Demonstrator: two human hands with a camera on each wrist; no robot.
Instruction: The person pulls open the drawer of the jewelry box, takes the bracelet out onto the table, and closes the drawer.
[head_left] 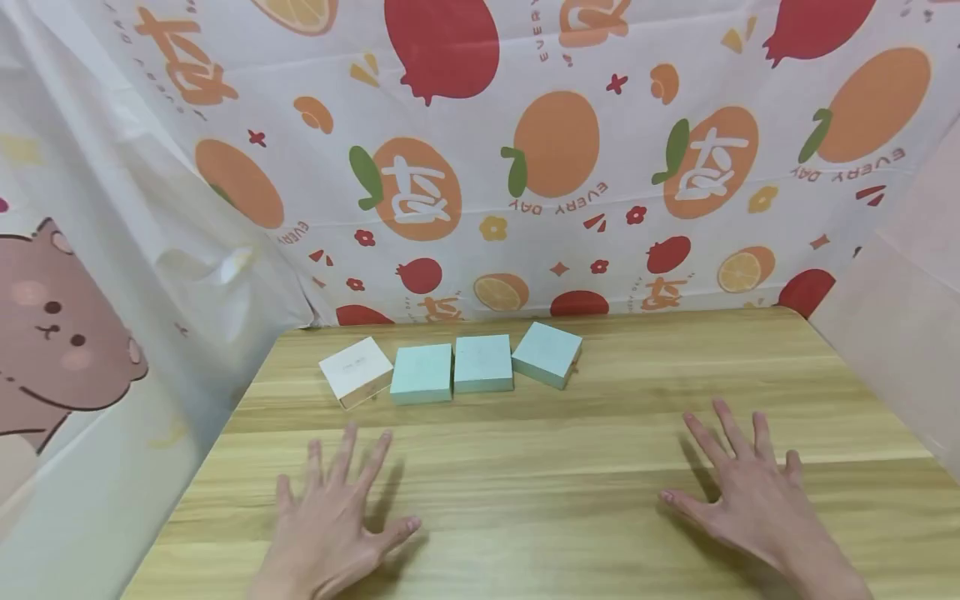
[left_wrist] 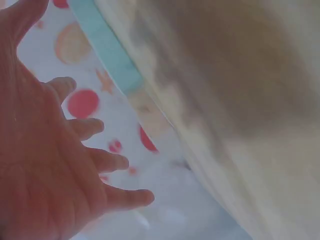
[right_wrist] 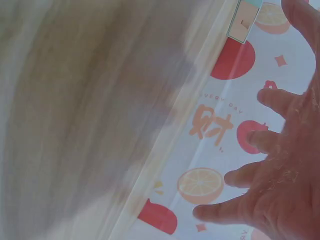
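Observation:
My left hand has its fingers spread over the left front of the wooden table, holding nothing. On the right side my right hand is spread the same way, also bare. Beyond the left hand, a white box sits at an angle. To its right come a light green box, a pale blue-green box and a tilted light blue box, in a row. Neither hand touches a box. In the left wrist view, the spread left hand shows from the palm side, as does the right hand in its own view.
The wood-grain table ends at the back against a white curtain printed with fruit. At the left hangs another pale cloth with a bear print. A pale surface borders the table's right side.

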